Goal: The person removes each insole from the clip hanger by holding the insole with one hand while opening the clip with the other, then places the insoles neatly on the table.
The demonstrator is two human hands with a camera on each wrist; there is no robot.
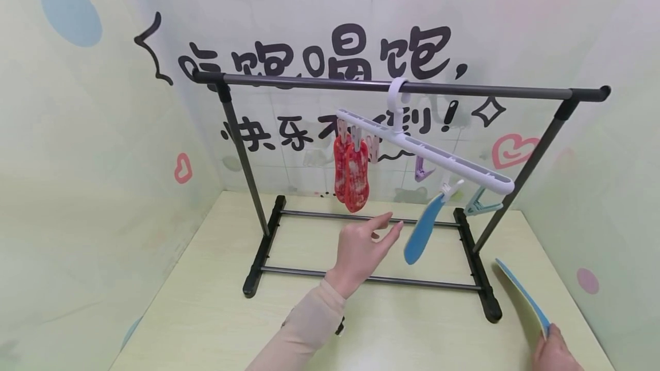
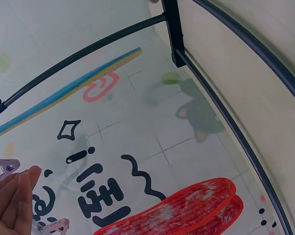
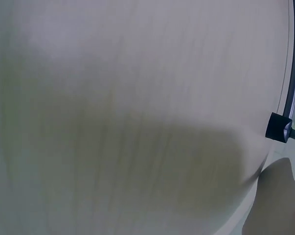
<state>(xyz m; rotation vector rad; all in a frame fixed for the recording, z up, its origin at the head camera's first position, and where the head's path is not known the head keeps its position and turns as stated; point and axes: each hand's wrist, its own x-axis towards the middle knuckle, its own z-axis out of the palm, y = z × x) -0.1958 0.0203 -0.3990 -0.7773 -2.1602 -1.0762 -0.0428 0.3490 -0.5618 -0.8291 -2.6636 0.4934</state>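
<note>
My left hand (image 1: 363, 248) is raised beneath the hanger, thumb and forefinger apart, nothing between them. Just right of its fingertips hangs a blue insole (image 1: 424, 231) with a pale underside, clipped by a white peg (image 1: 450, 189). Down at the right edge of the table, my right hand (image 1: 554, 354) grips the end of a second blue insole (image 1: 523, 291); its pale face shows in the right wrist view as a broad insole (image 3: 274, 205). A pair of red patterned insoles (image 1: 356, 179) hangs from pegs on the left part of the white hanger (image 1: 438, 156).
The hanger hooks over the top bar (image 1: 309, 83) of a dark rack on black feet (image 1: 264, 248). A purple peg (image 1: 423, 169) and a green peg (image 1: 482, 205) hang from its right half. A small dark object (image 1: 340, 325) lies partly behind the left forearm.
</note>
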